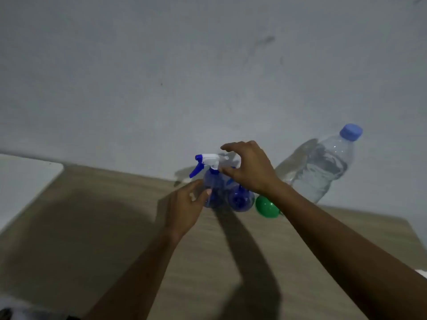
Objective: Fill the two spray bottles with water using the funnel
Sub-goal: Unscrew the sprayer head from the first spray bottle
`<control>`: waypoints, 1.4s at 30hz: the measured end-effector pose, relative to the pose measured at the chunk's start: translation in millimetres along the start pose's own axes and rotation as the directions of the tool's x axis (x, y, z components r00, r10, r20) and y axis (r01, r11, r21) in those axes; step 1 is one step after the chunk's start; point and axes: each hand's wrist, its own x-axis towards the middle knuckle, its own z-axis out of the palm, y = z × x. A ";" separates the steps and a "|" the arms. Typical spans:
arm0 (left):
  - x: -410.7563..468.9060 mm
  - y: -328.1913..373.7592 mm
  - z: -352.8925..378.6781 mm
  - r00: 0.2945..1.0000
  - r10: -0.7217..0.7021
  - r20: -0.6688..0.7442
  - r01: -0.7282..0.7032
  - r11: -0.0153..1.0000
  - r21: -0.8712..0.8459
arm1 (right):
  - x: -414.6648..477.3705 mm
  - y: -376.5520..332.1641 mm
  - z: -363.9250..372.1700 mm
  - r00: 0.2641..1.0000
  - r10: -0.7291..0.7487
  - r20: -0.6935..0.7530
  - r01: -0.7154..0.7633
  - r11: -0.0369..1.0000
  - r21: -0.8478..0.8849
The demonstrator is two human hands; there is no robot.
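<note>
The right hand is above the first spray bottle. Its thumb and fingers are curled around the back part of the white spray head, which has a blue nozzle and a blue trigger pointing to the left. The left hand is lower and holds the clear blue body of this same bottle from the left side. The thumb lies on the front of the bottle, and the fingers seem to wrap behind it, but the picture is blurred there.

The bottle stands upright on the wooden desk, near its far edge. Just beside it on the right, touching or almost touching, stands the second spray bottle, also blue; the right hand hides its top. The green funnel lies on the desk just beside this second bottle, partly under the right wrist.

Further right, near the far edge, stands a big clear water bottle with a blue cap closed on it; water is visible inside. A white flat object lies at the far left corner of the desk. Behind the desk is a grey wall.
</note>
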 end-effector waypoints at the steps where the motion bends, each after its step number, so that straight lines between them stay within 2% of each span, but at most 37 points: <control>1: 5.1 -1.4 1.7 0.998 -0.038 0.044 0.040 0.998 -0.045 | 6.3 0.4 5.4 0.999 -0.006 0.045 0.005 1.000 0.008; 3: 14.9 -6.9 5.4 0.987 -0.096 0.128 0.110 0.988 -0.105 | 17.5 0.7 14.7 0.992 0.003 0.129 -0.003 1.000 0.002; 7: 29.6 -17.7 13.5 0.964 -0.090 0.249 0.153 0.957 -0.246 | 33.9 5.3 30.7 0.976 0.023 0.215 -0.013 0.999 -0.050; 13: 19.7 -38.6 12.0 0.970 -0.072 0.231 0.154 0.921 -0.358 | 24.0 -7.8 29.7 0.983 -0.007 0.183 0.027 0.994 -0.107; 19: -35.5 -36.9 -3.2 0.976 -0.086 0.201 0.154 0.922 -0.354 | -38.1 -37.2 8.4 0.982 -0.050 0.183 0.054 0.998 -0.017; 27: -103.1 -10.6 3.2 0.969 -0.069 0.238 0.144 0.938 -0.314 | -110.2 -26.3 4.5 0.969 0.012 0.247 -0.058 0.982 0.178; 35: -120.2 3.5 24.5 0.960 -0.122 0.251 0.210 0.909 -0.359 | -135.1 -13.9 8.0 0.970 0.077 0.232 -0.162 0.914 0.372; 42: -134.6 2.5 39.4 0.955 -0.164 0.246 0.248 0.899 -0.361 | -145.1 2.4 19.2 0.978 0.036 0.205 -0.123 0.893 0.433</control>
